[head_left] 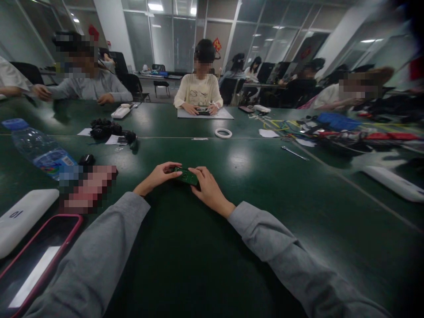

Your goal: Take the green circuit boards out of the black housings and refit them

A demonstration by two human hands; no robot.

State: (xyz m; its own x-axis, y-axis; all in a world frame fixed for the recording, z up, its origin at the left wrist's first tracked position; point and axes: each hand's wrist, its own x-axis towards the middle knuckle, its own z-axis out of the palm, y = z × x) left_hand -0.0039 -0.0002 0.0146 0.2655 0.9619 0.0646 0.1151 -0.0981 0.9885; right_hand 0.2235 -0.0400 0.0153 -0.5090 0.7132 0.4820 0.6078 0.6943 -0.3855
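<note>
Left hand (pixel 163 176), right hand (pixel 210 187): fingers grasping green board (pixel 188 176) at opposite ends; white ring (pixel 217 134) well apart, toward table (pixel 278 185) far edge.

Glass panes (pixel 141 37) span the frame's top, showing bright lights (pixel 155 7). A white pillar (pixel 113 33) slants at upper left.

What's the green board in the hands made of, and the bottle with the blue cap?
The green board looks like stiff circuit-board material, perhaps fiberglass, since it's flat with small pale marks; its finish is hard to tell. The bottle is probably glossy plastic: it's see-through, with bright reflections.
</note>
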